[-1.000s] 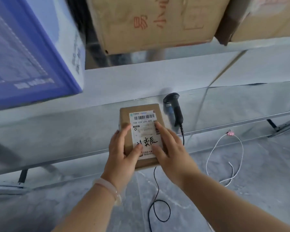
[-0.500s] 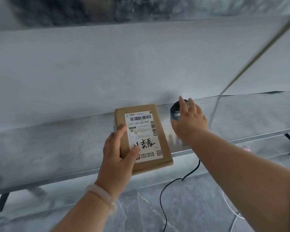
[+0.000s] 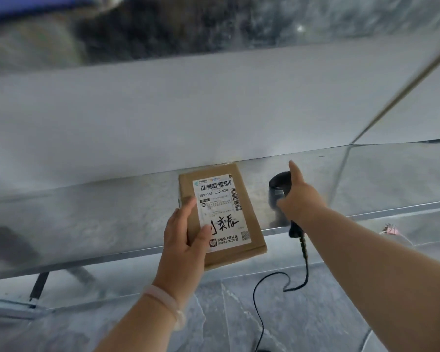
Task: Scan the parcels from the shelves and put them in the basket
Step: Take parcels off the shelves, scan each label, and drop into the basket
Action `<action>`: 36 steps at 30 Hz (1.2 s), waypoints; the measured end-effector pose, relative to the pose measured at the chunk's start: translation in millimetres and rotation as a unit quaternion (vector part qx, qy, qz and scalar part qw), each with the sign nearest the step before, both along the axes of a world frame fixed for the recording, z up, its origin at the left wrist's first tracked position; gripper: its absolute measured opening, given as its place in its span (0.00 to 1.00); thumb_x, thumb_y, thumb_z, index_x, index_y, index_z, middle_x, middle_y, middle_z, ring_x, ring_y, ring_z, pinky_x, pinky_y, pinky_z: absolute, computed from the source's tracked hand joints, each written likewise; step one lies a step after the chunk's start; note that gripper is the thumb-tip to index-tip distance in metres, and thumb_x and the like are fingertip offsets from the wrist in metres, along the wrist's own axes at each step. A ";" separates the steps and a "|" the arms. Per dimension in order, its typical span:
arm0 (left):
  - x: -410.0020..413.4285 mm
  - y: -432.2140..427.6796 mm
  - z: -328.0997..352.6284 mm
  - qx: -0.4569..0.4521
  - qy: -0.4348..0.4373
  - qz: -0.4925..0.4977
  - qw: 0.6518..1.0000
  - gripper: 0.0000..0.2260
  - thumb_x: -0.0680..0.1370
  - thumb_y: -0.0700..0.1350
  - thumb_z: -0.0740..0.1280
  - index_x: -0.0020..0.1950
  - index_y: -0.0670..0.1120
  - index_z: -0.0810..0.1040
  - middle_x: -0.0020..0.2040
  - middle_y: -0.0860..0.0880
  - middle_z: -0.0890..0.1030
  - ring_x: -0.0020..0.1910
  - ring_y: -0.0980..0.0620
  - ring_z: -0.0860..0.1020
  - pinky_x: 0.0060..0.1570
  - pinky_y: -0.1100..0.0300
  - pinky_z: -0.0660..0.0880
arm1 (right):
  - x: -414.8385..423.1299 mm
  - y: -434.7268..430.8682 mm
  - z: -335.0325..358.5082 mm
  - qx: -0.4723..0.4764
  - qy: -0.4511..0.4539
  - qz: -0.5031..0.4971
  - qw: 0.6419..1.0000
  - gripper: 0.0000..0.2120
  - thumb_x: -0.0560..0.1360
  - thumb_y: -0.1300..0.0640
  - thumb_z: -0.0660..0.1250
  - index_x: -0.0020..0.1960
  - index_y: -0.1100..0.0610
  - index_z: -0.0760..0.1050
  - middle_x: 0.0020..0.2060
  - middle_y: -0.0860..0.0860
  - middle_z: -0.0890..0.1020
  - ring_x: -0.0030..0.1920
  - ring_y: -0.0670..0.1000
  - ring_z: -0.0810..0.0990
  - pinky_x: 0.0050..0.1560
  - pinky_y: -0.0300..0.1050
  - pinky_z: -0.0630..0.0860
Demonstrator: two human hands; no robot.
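**Parcel held label-up on the shelf, scanner gripped beside it**

A pale back panel (image 3: 214, 110) fills the middle of the view. Below it a shiny metal shelf (image 3: 87, 224) runs from left to right. Under the shelf's front edge lies a grey, marbled floor (image 3: 328, 313). A thin metal rod (image 3: 391, 92) slants down from the upper right to the back of the shelf. A blurred blue shape (image 3: 23, 6) sits in the top left corner.

The parcel (image 3: 252, 219), a flat brown cardboard box, lies across the shelf front to back. Its far end reaches the foot of the back panel and its near end juts past the shelf's front edge. Whether it rests fully on the shelf cannot be told.

The left hand (image 3: 186, 240) grips the parcel's near left corner, with the thumb pressed on top and the fingers curled along the left side. The right hand (image 3: 300, 199) is just right of the parcel and apart from it. It is wrapped round the black scanner (image 3: 277, 186), with one finger stretched straight toward the back panel.

The scanner's head shows left of the hand and the end of its handle shows below it. From there a black cable (image 3: 305, 262) drops and loops over the floor.

A white shipping label (image 3: 221, 207) with a barcode, printed numbers and black handwriting covers most of the parcel's top. A pale bracelet (image 3: 163, 303) circles the left wrist. A small pink item (image 3: 390, 228) lies at the right, near the shelf's edge.
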State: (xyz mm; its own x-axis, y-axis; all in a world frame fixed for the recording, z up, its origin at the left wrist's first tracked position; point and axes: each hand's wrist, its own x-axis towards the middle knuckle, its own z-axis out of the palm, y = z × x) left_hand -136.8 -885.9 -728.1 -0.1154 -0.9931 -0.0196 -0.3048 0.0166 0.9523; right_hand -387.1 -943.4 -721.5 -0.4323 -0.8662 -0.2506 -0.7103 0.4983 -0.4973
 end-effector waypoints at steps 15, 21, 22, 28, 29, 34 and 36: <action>48.9 76.0 142.6 -0.035 -0.051 0.029 0.998 0.20 0.81 0.46 0.65 0.70 0.61 0.66 0.69 0.52 0.69 0.68 0.59 0.68 0.72 0.52 0.67 | 87.0 145.6 161.5 -0.039 -0.138 0.051 0.988 0.28 0.75 0.62 0.60 0.69 0.43 0.57 0.43 0.36 0.73 0.37 0.40 0.74 0.27 0.36 0.69; 73.5 125.4 206.3 -0.009 -0.046 0.024 0.999 0.19 0.81 0.46 0.64 0.68 0.63 0.66 0.67 0.51 0.69 0.66 0.56 0.69 0.65 0.61 0.70 | 107.3 201.8 243.0 -0.029 -0.168 0.030 0.985 0.28 0.73 0.62 0.59 0.66 0.38 0.56 0.44 0.42 0.76 0.36 0.48 0.79 0.27 0.41 0.72; 76.9 135.8 214.4 -0.005 -0.046 0.020 0.999 0.20 0.81 0.45 0.64 0.69 0.62 0.66 0.67 0.51 0.69 0.66 0.56 0.70 0.64 0.58 0.73 | 109.2 212.6 252.1 -0.028 -0.172 0.031 0.984 0.28 0.73 0.62 0.59 0.66 0.38 0.56 0.46 0.44 0.77 0.37 0.48 0.79 0.29 0.42 0.73; 85.1 207.2 260.7 0.038 -0.046 0.041 0.997 0.20 0.82 0.44 0.62 0.70 0.63 0.63 0.67 0.54 0.66 0.64 0.56 0.72 0.50 0.69 0.77 | 119.7 274.2 302.1 -0.024 -0.184 0.090 0.979 0.31 0.72 0.62 0.61 0.66 0.35 0.57 0.52 0.43 0.75 0.41 0.42 0.76 0.31 0.35 0.68; 86.8 219.2 267.2 0.038 -0.050 0.052 0.997 0.20 0.82 0.44 0.62 0.69 0.64 0.63 0.67 0.54 0.65 0.63 0.56 0.71 0.50 0.69 0.76 | 120.4 283.2 310.6 -0.024 -0.184 0.098 0.978 0.31 0.72 0.61 0.61 0.65 0.35 0.57 0.53 0.44 0.75 0.41 0.43 0.76 0.31 0.36 0.68; 94.0 270.9 315.2 0.010 -0.069 0.091 0.993 0.21 0.82 0.46 0.62 0.68 0.68 0.62 0.70 0.52 0.64 0.68 0.53 0.68 0.66 0.55 0.72 | 126.5 324.9 362.0 -0.092 -0.212 0.142 0.962 0.30 0.74 0.60 0.62 0.53 0.24 0.56 0.50 0.44 0.77 0.40 0.47 0.77 0.34 0.40 0.70; 94.1 285.3 341.3 0.001 -0.070 0.123 0.990 0.22 0.82 0.46 0.62 0.71 0.65 0.63 0.72 0.51 0.63 0.71 0.52 0.65 0.68 0.55 0.68 | 131.5 339.0 384.4 -0.118 -0.218 0.162 0.955 0.27 0.76 0.57 0.63 0.56 0.26 0.56 0.50 0.45 0.77 0.40 0.47 0.77 0.35 0.39 0.70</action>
